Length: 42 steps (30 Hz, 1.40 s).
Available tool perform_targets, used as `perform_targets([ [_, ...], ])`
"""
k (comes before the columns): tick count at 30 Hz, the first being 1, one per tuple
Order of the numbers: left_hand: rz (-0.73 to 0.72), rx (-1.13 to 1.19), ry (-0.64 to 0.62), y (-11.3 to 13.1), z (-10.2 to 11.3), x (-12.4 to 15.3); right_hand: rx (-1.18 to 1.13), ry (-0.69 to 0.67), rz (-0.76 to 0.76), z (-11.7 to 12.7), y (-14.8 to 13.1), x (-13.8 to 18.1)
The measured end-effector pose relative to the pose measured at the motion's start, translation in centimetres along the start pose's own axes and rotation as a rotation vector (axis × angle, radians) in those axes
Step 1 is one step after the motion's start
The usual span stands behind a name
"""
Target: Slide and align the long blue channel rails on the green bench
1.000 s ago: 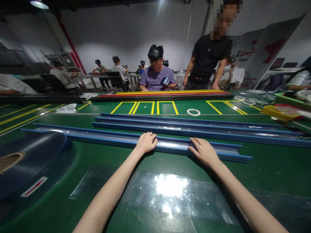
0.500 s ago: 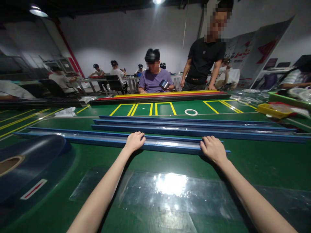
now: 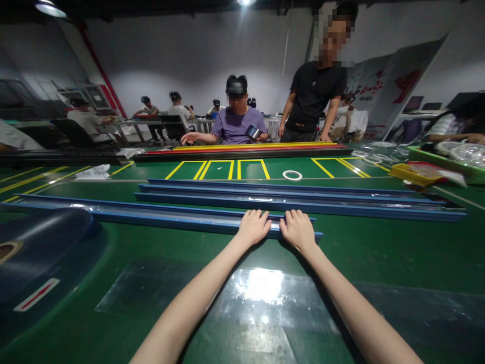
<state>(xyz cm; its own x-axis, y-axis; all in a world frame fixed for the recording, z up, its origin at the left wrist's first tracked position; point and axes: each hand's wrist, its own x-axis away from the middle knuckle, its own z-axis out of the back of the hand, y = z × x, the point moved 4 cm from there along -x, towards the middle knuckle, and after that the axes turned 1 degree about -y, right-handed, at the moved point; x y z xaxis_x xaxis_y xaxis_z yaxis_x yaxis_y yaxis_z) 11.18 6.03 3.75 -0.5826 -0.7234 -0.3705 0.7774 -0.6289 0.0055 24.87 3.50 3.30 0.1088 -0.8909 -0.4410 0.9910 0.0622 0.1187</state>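
A long blue channel strip [image 3: 182,217] with raised edges and a shiny clear film in its groove lies across the green table. My left hand [image 3: 254,227] is on the strip near its right end, fingers curled over the far edge. Close beside it, my right hand [image 3: 298,230] grips the same strip just short of its right tip, the fingers bent over it. A small gap of strip shows between the two hands. The undersides of both hands are hidden. Behind it lie more blue channel strips [image 3: 235,199], side by side and untouched.
A big roll of dark blue film [image 3: 56,253] stands at left. Clear film sheets [image 3: 303,298] lie in front of me. Farther off are a white ring [image 3: 292,175], yellow tape lines, a yellow tray [image 3: 413,174] and a green bin [image 3: 470,172]. Other people sit or stand beyond.
The front strip has shifted left with my right hand. My left hand has moved right along it, close to the right hand. A seated person across has stretched out an arm.
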Motion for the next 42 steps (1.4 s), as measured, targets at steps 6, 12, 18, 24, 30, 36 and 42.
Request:
perform_targets([
  [6,0.046,-0.047,-0.012,-0.5,-0.5,0.1,0.01,-0.019,0.013,0.2,-0.4,0.3],
  [12,-0.066,-0.018,-0.005,-1.0,-0.5,0.7,-0.123,-0.072,0.151,-0.1,1.1,1.0],
  [18,-0.075,0.005,-0.023,-1.2,-0.6,1.0,-0.254,-0.104,0.134,-0.4,4.0,2.3],
  [24,-0.027,-0.017,0.017,-1.2,-0.8,1.1,-0.235,-0.065,0.156,-1.2,4.7,3.3],
  [30,-0.016,-0.045,0.036,-1.1,-1.0,1.2,-0.173,-0.095,0.13,-1.1,4.2,3.3],
  [36,-0.017,-0.074,0.067,-1.1,-1.2,1.4,-0.16,-0.111,0.134,-0.5,3.8,3.4],
  [42,-0.019,-0.108,0.065,-0.9,-0.8,1.6,-0.177,-0.113,0.133,-0.3,3.9,3.3],
])
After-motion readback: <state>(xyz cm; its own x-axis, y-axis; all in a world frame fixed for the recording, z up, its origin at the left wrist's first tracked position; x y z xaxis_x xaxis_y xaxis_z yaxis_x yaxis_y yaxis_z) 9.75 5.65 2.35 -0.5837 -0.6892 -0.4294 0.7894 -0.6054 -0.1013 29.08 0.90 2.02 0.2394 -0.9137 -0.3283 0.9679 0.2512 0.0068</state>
